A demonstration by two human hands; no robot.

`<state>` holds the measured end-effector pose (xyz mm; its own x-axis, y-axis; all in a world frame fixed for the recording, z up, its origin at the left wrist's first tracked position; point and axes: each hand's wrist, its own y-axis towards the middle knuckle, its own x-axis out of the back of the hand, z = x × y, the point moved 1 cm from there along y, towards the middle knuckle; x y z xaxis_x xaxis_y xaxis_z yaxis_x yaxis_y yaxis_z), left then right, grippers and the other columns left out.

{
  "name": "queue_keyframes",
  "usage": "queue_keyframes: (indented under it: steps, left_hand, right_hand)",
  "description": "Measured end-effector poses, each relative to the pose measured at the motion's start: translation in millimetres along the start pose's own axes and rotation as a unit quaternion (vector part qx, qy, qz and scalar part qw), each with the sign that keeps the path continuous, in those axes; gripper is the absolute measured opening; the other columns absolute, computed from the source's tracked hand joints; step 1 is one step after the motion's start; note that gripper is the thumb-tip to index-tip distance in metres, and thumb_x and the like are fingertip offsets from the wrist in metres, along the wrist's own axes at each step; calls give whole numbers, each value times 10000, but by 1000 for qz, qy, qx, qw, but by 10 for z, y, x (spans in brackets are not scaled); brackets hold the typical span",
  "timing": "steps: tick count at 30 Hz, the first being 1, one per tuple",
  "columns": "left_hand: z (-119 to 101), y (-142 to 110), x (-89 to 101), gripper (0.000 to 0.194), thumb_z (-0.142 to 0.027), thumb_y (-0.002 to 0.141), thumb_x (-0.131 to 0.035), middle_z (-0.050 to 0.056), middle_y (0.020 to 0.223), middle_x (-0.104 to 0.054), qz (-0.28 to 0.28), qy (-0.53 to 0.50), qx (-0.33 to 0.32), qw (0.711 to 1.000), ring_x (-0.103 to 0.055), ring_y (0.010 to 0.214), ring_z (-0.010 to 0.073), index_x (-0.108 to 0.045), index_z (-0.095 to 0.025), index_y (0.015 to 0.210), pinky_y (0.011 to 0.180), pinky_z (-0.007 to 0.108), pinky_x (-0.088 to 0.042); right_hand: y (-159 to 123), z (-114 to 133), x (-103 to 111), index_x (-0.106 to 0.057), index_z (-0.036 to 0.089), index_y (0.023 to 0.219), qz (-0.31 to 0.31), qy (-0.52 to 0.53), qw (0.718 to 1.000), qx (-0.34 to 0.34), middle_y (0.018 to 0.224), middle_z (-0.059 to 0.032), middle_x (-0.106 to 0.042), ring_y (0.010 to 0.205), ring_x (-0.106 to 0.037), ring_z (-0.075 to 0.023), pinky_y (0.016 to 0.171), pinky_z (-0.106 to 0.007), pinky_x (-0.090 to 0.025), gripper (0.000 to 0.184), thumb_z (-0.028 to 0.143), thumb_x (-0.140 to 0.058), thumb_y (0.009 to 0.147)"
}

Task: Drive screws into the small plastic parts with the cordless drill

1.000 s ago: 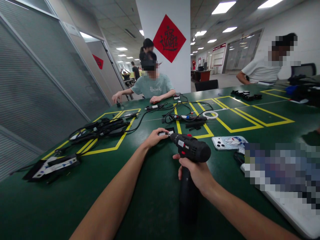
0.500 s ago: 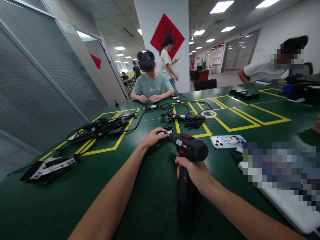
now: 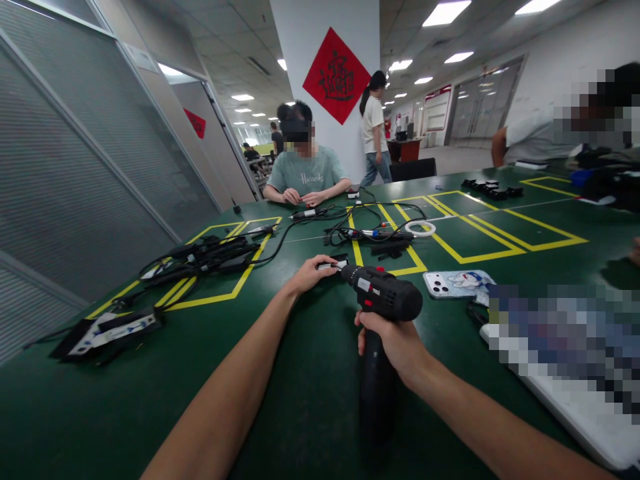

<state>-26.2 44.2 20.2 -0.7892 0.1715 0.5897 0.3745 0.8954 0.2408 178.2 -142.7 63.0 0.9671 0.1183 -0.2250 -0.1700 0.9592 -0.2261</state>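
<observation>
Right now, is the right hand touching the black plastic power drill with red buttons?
Touching. The head view shows the right hand with its fingers wrapped around the handle of the black power drill, just below the body.

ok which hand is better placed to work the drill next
Right, most likely. The right hand holds the drill, and its front end points towards the small part. The left hand is at that part, so it looks better placed to steady it.
</observation>
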Motion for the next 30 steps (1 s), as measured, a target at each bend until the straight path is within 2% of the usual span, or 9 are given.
queue_keyframes:
  steps: [8, 15, 18, 21, 30]
  left_hand:
    - [-11, -2, 3, 370, -439, 668, -637, 44, 1111, -616, -11, 7, 18, 1000, -525, 1061, 242, -661, -221, 965, 962, 366, -367]
    - [38, 1, -7, 326, -334, 699, -549, 51, 1084, -628, 1, -80, 29, 996, -544, 1035, 248, -656, -193, 974, 943, 394, -381]
    - [51, 5, -9, 326, -315, 697, -532, 47, 1079, -626, 1, -80, 29, 996, -542, 1039, 244, -653, -189, 973, 951, 392, -377]
    - [42, 4, -7, 332, -322, 701, -532, 51, 1092, -620, 2, -70, 31, 997, -537, 1045, 244, -652, -186, 979, 953, 389, -379]
    - [-5, -24, 9, 385, -439, 750, -542, 67, 1117, -615, 10, -54, 28, 998, -549, 1020, 237, -646, -192, 1027, 923, 379, -403]
  right_hand:
    - [-22, 22, 0, -599, 137, 768, -6, -9, 1000, -8, 482, -8, -573, 463, -521, -132, 493, -249, -398, 172, 292, -547, 715]
    - [-16, 13, 26, -608, 133, 851, 21, 22, 1000, -3, 496, -5, -574, 481, -526, -135, 512, -255, -403, 212, 283, -522, 728]
    - [-21, 2, 31, -603, 135, 819, 8, 12, 1000, -6, 483, -5, -564, 475, -512, -134, 496, -251, -392, 200, 295, -525, 728]
    - [-34, 12, 26, -600, 134, 798, 0, 4, 1000, -12, 482, -6, -561, 477, -509, -135, 494, -252, -389, 195, 301, -532, 723]
    - [-19, -27, 44, -633, 136, 918, 24, 41, 999, 6, 513, -9, -579, 497, -523, -134, 515, -255, -387, 264, 288, -517, 736]
